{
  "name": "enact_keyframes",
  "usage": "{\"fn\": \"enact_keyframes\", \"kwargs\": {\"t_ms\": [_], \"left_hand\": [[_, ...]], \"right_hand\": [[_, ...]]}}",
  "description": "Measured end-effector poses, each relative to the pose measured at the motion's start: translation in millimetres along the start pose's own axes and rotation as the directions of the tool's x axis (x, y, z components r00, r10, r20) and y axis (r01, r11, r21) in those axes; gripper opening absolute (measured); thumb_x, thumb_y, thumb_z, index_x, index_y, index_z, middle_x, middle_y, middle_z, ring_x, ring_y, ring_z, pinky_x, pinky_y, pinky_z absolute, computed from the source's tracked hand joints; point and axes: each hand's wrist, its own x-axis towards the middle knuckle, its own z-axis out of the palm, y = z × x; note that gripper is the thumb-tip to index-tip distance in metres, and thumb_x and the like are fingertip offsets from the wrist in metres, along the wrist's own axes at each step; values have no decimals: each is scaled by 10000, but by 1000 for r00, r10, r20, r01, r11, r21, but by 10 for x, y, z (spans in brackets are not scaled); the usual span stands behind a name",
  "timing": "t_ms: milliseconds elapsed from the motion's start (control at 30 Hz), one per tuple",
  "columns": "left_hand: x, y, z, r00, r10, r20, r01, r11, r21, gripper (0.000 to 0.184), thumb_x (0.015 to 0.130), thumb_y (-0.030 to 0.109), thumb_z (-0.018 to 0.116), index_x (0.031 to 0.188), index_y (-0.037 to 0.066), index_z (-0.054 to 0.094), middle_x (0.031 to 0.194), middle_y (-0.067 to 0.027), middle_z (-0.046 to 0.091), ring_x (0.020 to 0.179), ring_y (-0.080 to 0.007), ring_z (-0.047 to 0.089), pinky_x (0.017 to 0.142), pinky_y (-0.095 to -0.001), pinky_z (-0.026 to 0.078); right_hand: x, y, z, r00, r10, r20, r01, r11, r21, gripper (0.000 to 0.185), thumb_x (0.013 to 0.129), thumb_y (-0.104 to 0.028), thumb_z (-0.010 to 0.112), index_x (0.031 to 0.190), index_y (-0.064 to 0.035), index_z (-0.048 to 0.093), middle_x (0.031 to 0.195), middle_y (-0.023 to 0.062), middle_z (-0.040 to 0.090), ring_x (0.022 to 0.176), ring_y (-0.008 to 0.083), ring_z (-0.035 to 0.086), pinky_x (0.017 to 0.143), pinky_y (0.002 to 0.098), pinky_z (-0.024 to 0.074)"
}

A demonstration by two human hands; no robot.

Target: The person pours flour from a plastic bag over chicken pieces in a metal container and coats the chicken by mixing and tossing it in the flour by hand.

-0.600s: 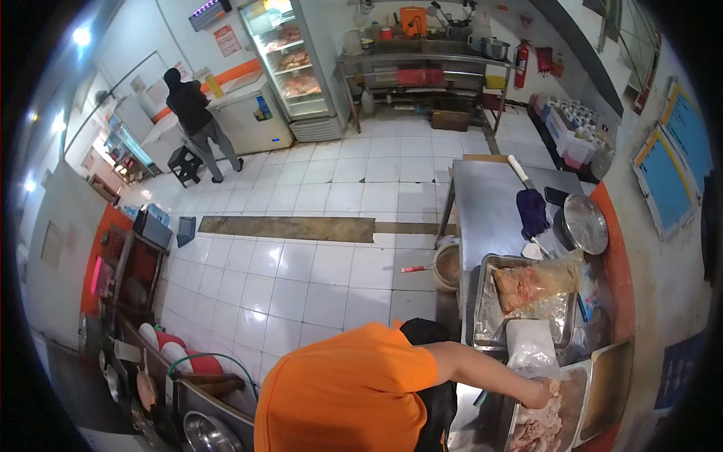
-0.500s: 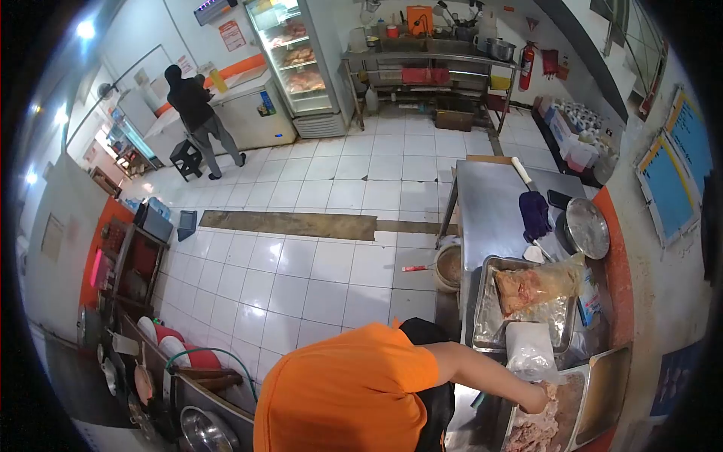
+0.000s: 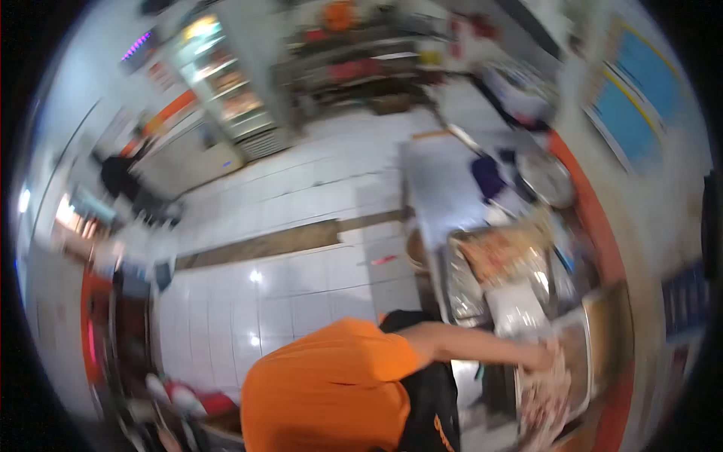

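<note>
Blurred by motion, my left hand (image 3: 538, 355) reaches from an orange sleeve (image 3: 388, 360) to pale pink raw meat (image 3: 548, 395) in a metal tray (image 3: 584, 377) at the lower right. The hand touches the upper end of the meat; its fingers are smeared and partly hidden, so their grip is unclear. Just above it lies a clear plastic bag with white contents (image 3: 518, 307). Behind that bag, a second tray (image 3: 456, 290) bears a bag of orange-pink meat (image 3: 493, 255). My right hand is not visible.
On the steel table (image 3: 440, 188) are a purple cloth-like item (image 3: 488, 177) and a round metal lid or pan (image 3: 546, 179). A bucket (image 3: 416, 250) stands beside it. Far left, a person in dark clothes (image 3: 124, 177) is near a white freezer (image 3: 188, 162).
The whole view has shifted and tilted, with strong blur. My left hand remains at the meat, which now looks more drawn out below it. The distant person appears farther left in the picture.
</note>
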Motion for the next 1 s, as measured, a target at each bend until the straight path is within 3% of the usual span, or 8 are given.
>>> {"fn": "enact_keyframes", "kwargs": {"t_ms": [100,200,233,367,767,867,933,1000], "left_hand": [[-440,226,-745,942,-75,-328,-115,843,-525,247,791,21,562,1028,30,631,1019,-220,655,976,-379,622,864,-480,484],[-527,343,-1615,918,-287,274,387,796,-465,279,787,-48,504,1047,0,595,941,-264,656,892,-390,652,770,-476,503],[-541,144,-1276,985,-158,-62,101,837,-538,226,792,-33,560,1015,-6,587,848,-245,658,799,-376,662,713,-459,511],[-406,485,-2066,957,-265,117,261,615,-745,182,832,38,697,974,-8,593,815,-96,665,752,-169,654,640,-298,506],[-243,574,-2469,963,-267,-29,177,712,-679,128,824,-21,658,941,-1,610,760,-75,666,709,-154,650,650,-285,505],[-265,591,-2556,928,-289,-237,143,860,-489,157,788,-53,623,934,7,628,826,-130,683,763,-287,682,717,-359,524],[-316,834,-2608,823,-166,-544,-25,945,-326,129,799,-53,614,906,13,640,866,-134,691,803,-292,685,734,-360,528],[-463,1114,-2598,803,-91,-589,-164,916,-366,122,806,-61,598,875,21,656,933,-147,696,869,-306,686,759,-354,534]], "right_hand": [[-114,-167,490,848,-215,-485,225,974,-38,510,955,-276,564,1378,-6,469,1401,171,483,1280,293,462,1056,409,386],[51,310,174,795,-435,-423,389,900,-195,603,901,-131,650,1422,27,391,1395,126,486,1254,208,478,1006,289,428],[146,332,208,805,-313,-504,298,948,-112,666,874,-105,679,1444,15,356,1401,146,474,1268,210,465,1013,294,422],[412,446,163,776,-380,-503,320,925,-205,690,760,-134,758,1368,-5,458,1157,175,618,1064,238,613,891,348,501],[375,-172,539,775,-295,-559,-2,883,-469,674,754,-172,763,1341,0,479,1097,173,632,987,237,631,845,339,507],[533,-31,382,684,-417,-599,339,908,-245,574,784,-142,708,1288,39,501,890,120,705,857,234,670,785,356,527],[607,58,229,530,-667,-524,294,724,-624,610,782,-117,717,1309,59,466,902,114,703,850,232,669,791,338,531],[568,20,182,681,-504,-531,370,863,-343,681,799,-93,725,1365,67,382,982,109,693,818,213,666,775,308,541]]}}
